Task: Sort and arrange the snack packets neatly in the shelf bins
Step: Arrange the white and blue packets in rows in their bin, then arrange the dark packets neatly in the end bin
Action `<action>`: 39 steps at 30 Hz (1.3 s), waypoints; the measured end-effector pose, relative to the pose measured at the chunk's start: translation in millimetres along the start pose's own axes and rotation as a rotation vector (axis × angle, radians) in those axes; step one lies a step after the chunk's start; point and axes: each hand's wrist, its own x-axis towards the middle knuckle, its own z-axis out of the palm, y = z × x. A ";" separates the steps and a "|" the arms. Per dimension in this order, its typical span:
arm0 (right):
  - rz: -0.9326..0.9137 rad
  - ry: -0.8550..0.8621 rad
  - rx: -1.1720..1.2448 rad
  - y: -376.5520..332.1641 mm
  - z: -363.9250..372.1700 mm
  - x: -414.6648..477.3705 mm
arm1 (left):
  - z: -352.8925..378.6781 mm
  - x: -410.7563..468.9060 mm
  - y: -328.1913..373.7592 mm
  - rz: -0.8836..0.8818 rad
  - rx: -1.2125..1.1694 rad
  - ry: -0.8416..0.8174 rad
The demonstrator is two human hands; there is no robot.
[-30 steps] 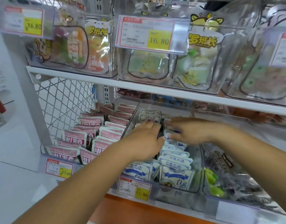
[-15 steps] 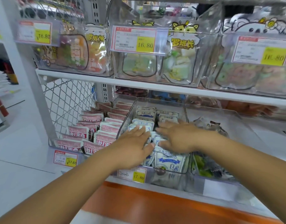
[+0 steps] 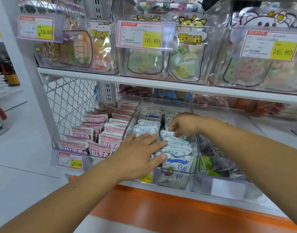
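White-and-blue snack packets [image 3: 175, 149] fill the clear middle bin [image 3: 194, 165] on the lower shelf, and both hands are right in among them. Left hand [image 3: 137, 157] lies flat across the front left stack, fingers [image 3: 157, 144] spread and open, palm pressing down, gripping nothing. Right hand [image 3: 184, 124] reaches in from the far side, fingers curled down onto the top edges of the packets midway along the right-hand row; it looks like a pinch on a packet or two, though exactly how many sit in that grip I cannot tell from here. This reads as the tidying step for the middle bin: one hand steadies the pile while the other squares the row. Front of the right row is the trouble spot, packets fanned and tilted, one big one [image 3: 177, 164] leaning against the front wall. Back rows already stand neat. Next move calls for a light touch: draw the slanted packets upright, keep the left palm bracing so the slippery stack does not slide, then close the gaps. Pink packets [image 3: 100, 140] in the neighbouring left bin sit in fair order, and the dark bags [image 3: 216, 158] in the right bin wait untouched.
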 end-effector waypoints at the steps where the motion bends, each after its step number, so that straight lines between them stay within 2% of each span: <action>1: 0.013 -0.001 -0.016 0.4 2.8 2.9 | 1.6 0.6 -0.9 0.000 0.014 0.003; 5: 0.058 0.022 -0.171 1.4 7.5 4.9 | 4.6 8.3 -0.5 -0.049 0.079 -0.005; 9: 0.006 0.067 -0.160 -10.9 -8.2 -28.2 | -0.4 8.1 -1.4 -0.028 0.055 -0.019; 13: -0.115 -0.092 -0.327 -31.9 17.8 -82.1 | -13.5 -3.6 -8.8 -0.026 0.034 -0.125; 16: -0.065 -0.046 -0.521 -37.9 47.0 -79.5 | -18.7 -4.5 -6.0 -0.041 0.054 -0.192; 18: -0.031 -0.022 -0.536 -40.2 49.4 -74.2 | -18.9 -0.3 -0.9 -0.070 0.067 -0.184; 21: -0.103 0.070 -0.306 -34.0 43.8 -90.9 | -18.5 -1.5 9.2 -0.109 0.070 -0.160; 24: -0.173 0.313 0.075 -3.5 39.5 -126.8 | -22.2 -13.3 30.9 -0.060 0.043 -0.098; 27: -0.044 0.468 0.268 38.6 32.3 -169.3 | -27.6 -20.2 61.9 0.004 0.003 -0.035; 30: 0.139 0.456 0.350 75.5 30.0 -195.9 | -29.0 -12.2 90.1 0.098 0.002 -0.010; 35: 0.168 0.336 0.388 100.5 49.3 -187.1 | -21.8 30.0 109.4 0.224 0.084 0.076; 37: 0.188 0.349 0.404 98.2 53.9 -172.9 | -16.0 46.6 106.4 0.245 0.114 0.126; 39: 0.211 0.375 0.308 94.3 57.8 -154.0 | -8.5 57.6 101.3 0.249 0.087 0.152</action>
